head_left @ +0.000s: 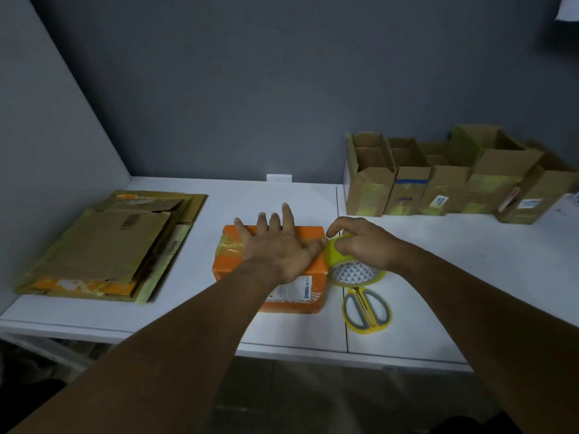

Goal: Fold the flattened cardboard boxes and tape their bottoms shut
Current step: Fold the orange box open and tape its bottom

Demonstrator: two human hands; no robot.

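An orange cardboard box point(310, 238) stands folded at the middle of the white table point(470, 270), with yellowish tape on its left end. My left hand point(274, 245) lies flat on its top, fingers spread straight. My right hand point(363, 242) grips a roll of yellow tape point(354, 270) at the box's right edge, fingers curled over the roll. A white label shows on the box's near face.
A pile of flattened cardboard boxes point(106, 245) lies at the left of the table. Several folded brown boxes point(438, 180) stand in a row along the back right wall. Yellow-handled scissors point(366, 310) lie just right of the orange box, near the front edge.
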